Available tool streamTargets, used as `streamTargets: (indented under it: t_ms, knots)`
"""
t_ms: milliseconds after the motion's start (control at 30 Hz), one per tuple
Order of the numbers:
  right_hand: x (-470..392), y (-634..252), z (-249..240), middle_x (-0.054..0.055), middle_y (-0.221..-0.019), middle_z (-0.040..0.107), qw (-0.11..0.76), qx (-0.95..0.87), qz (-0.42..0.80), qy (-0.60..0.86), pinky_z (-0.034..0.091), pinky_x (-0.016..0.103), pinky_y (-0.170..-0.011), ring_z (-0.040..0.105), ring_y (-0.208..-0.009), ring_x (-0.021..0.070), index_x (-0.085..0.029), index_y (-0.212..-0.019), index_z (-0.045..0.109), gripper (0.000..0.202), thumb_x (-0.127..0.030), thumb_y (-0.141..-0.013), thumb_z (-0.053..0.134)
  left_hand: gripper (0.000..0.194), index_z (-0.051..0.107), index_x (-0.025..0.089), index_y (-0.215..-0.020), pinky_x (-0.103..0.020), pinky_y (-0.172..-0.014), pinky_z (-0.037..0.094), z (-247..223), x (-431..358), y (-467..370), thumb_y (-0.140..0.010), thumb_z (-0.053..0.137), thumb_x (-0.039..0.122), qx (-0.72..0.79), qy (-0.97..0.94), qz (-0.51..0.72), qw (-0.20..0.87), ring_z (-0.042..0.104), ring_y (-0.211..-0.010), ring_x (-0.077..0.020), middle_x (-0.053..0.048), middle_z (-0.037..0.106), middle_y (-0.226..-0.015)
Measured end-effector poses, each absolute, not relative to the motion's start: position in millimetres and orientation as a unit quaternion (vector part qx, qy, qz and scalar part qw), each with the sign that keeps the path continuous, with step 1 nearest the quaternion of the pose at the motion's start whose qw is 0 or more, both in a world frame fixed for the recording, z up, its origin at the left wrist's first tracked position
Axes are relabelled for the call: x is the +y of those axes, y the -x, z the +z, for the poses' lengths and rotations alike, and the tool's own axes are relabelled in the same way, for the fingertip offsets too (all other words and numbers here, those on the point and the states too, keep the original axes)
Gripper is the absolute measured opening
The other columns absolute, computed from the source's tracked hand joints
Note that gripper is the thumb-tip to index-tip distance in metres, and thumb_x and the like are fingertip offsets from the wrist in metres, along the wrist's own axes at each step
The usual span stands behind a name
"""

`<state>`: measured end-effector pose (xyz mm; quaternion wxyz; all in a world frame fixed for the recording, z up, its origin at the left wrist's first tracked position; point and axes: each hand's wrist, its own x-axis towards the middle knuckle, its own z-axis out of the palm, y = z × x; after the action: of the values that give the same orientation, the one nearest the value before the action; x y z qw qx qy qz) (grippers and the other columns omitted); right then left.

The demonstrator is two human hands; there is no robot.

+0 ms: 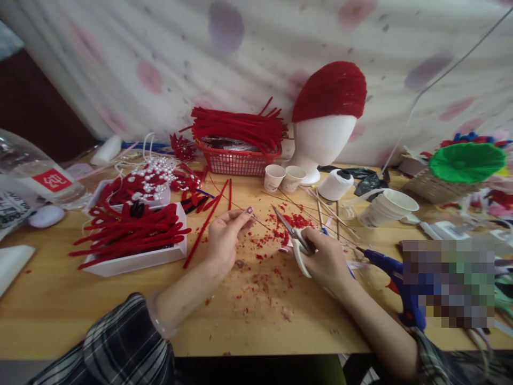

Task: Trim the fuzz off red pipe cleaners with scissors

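Observation:
My left hand (pixel 227 235) pinches a thin dark wire (pixel 262 223) between thumb and fingertips; its end points right, toward the scissors. In my right hand (pixel 325 259) is a pair of scissors (pixel 294 235) with pale handles, the blades aimed up and left. Red fuzz clippings (pixel 294 227) lie scattered on the wood below and between both hands. A long red chenille stem (pixel 206 224) rests on the table just left of my left hand. Whether the wire carries any fuzz near my fingers is too small to tell.
At left, a white box (pixel 138 262) holds red chenille stems. Behind stand a red basket (pixel 240 162), paper cups (pixel 274 178), a thread spool (pixel 335 184) and a white foam head (pixel 320 139) with a red cap. A blue glue gun (pixel 387 264) lies right of my right hand.

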<state>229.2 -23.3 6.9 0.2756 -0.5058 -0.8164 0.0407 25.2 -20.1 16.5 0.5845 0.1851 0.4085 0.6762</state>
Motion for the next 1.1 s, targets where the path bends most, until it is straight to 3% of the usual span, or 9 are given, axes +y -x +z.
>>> streamTargets:
  t_ms: [167,300,733,1100]
  knots:
    - [-25.9,-224.8,12.7,0.002,-0.069,0.055,0.263,-0.843,0.01,0.47,0.032,0.025,-0.056,0.049,-0.06,0.0154,-0.022,-0.079,0.043,0.02,-0.037,-0.078,0.056,0.018,0.063,0.013,-0.067,-0.024,-0.075,0.051,15.6,-19.8,-25.3,-0.059,0.079,0.018,0.409,-0.2,0.685,0.569,0.064,-0.066,-0.0089,0.001,0.068,-0.067]
    - [-26.2,-221.8,10.7,0.003,-0.072,0.056,0.22,-0.858,0.007,0.464,0.032,0.026,-0.057,0.048,-0.062,0.0164,-0.022,-0.078,0.043,0.021,-0.039,-0.079,0.055,0.019,0.062,0.014,-0.065,-0.023,-0.074,0.051,16.8,-20.6,-27.3,-0.059,0.079,0.018,0.41,-0.208,0.686,0.564,0.063,-0.067,-0.0084,0.001,0.067,-0.067]
    - [-27.0,-221.1,8.6,-0.001,-0.065,0.05,0.199,-0.854,0.093,0.471,0.028,0.025,-0.055,0.043,-0.057,0.0139,-0.023,-0.073,0.035,0.027,-0.034,-0.074,0.06,0.018,0.064,0.013,-0.067,-0.026,-0.076,0.051,19.0,-21.7,-28.7,-0.059,0.079,0.02,0.404,-0.225,0.686,0.562,0.064,-0.068,-0.01,0.0,0.068,-0.068]
    - [-26.5,-219.9,10.9,-0.002,-0.062,0.049,0.212,-0.856,0.093,0.463,0.027,0.024,-0.053,0.042,-0.055,0.0125,-0.023,-0.071,0.035,0.027,-0.034,-0.075,0.059,0.02,0.064,0.013,-0.067,-0.027,-0.077,0.051,20.6,-23.3,-29.6,-0.057,0.081,0.02,0.398,-0.222,0.681,0.573,0.065,-0.069,-0.0109,-0.001,0.07,-0.069]
